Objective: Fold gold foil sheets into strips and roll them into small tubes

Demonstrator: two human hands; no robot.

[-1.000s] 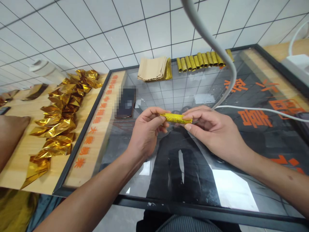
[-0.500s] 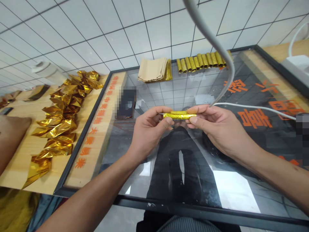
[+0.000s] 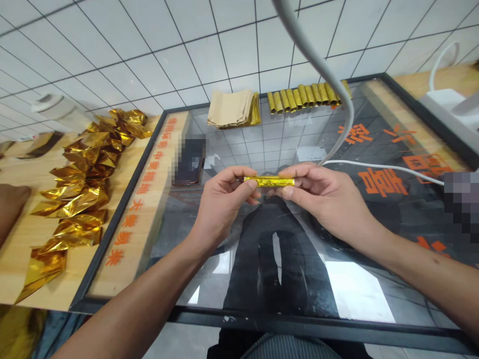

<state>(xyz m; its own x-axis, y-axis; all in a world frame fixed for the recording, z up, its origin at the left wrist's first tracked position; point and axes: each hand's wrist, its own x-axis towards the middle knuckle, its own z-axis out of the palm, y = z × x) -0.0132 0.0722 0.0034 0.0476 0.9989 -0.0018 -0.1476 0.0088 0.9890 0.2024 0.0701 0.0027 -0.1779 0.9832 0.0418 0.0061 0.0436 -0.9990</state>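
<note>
A narrow roll of gold foil [image 3: 268, 181] lies level between my two hands, above a glass-topped table [image 3: 262, 144]. My left hand [image 3: 221, 205] pinches its left end with thumb and forefinger. My right hand [image 3: 325, 199] grips the right end the same way, its fingers curled. At the far edge of the glass a row of several finished gold rolls [image 3: 303, 95] lies side by side. Beside them sits a stack of tan paper sheets [image 3: 231, 108] with gold undersides.
A heap of crumpled gold foil pieces [image 3: 80, 169] covers the wooden bench at left. A dark phone [image 3: 189, 162] lies on the glass. A grey cable [image 3: 318, 60] hangs down in front, and a white cord [image 3: 381, 168] runs right. Another person's arm [image 3: 9, 207] shows at the left edge.
The gold roll has been turned level and looks tighter and thinner between my fingers. Both hands stay at the same spot over the glass.
</note>
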